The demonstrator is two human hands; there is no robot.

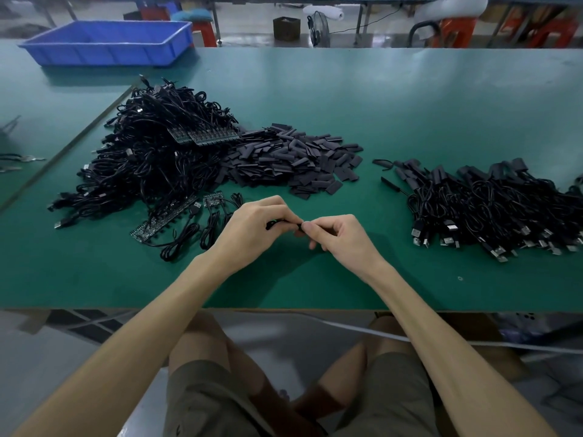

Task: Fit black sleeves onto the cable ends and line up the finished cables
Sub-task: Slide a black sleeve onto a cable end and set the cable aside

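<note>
My left hand (pixel 252 228) and my right hand (pixel 339 236) meet over the green table (pixel 315 279) near its front edge. Between their fingertips I pinch a small black piece (pixel 282 223): my left hand holds a cable end, my right hand a black sleeve, mostly hidden by the fingers. A big tangled heap of black cables (pixel 157 159) lies at the left. Beside it spreads a pile of loose black sleeves (pixel 290 162). At the right lies a row of sleeved cables (pixel 492 209) with USB plugs pointing toward me.
A few loose cables with small circuit boards (pixel 186 225) lie just left of my left hand. A blue plastic bin (pixel 107 42) stands at the far left corner. My knees show below the table's front edge. Stools and boxes stand beyond the table.
</note>
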